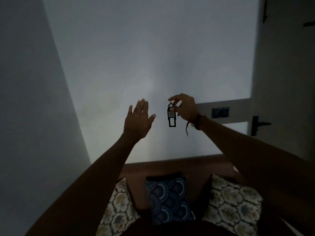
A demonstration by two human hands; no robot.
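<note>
Pinched the black plastic holder (171, 116) at its upper end between thumb and forefinger of the right hand (185, 108), with the other fingers curled behind it. Let the holder hang straight down in the air in front of the pale wall (119, 65); could not tell if it touched the wall. Noticed a pale square part in the middle of its thin frame. Held the left hand (139, 120) open just beside the holder, fingers straight and close together, thumb spread toward it, nothing in the palm. Wore a red thread band (197, 122) on the right wrist, one loose end hanging down. Saw below the arms a blue cushion (168, 196) between a left flowered cushion (117, 206) and a right flowered cushion (233, 201), all leaning on a brown wooden backrest (187, 164). Saw further right a dark switch plate (220, 112) and a black door handle (255, 125)
</note>
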